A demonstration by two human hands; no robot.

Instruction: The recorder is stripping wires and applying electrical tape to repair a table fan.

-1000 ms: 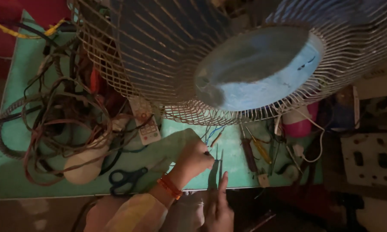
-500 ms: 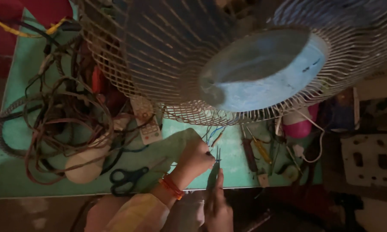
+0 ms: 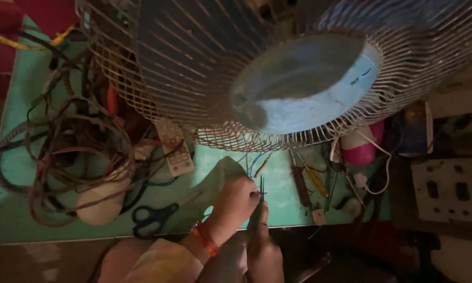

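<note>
I'm looking down at a thin, dark, two-pronged tool, a pair of tweezers or fine pliers (image 3: 260, 196), its tips pointing up toward the fan; the light is too dim to tell which. It sits at the near edge of the green counter (image 3: 16, 162), between my two hands. My right hand (image 3: 264, 246) is clenched around its lower part, one finger laid along the shaft. My left hand (image 3: 236, 202), an orange band at the wrist, is closed at the tips of the tool, touching them; what it pinches there I cannot tell.

The counter is crowded: a tangle of cables (image 3: 73, 141) on the left, black scissors (image 3: 152, 217) near the front edge, a small remote control (image 3: 176, 152) beside them, screwdrivers (image 3: 309, 178) and coloured wires to the right, a pink and white container (image 3: 360, 147) further right. A big fan with a wire guard (image 3: 204, 68) and blue hub looms above it all. The room is dark; a grey switch plate (image 3: 448, 191) lies off the counter's right end.
</note>
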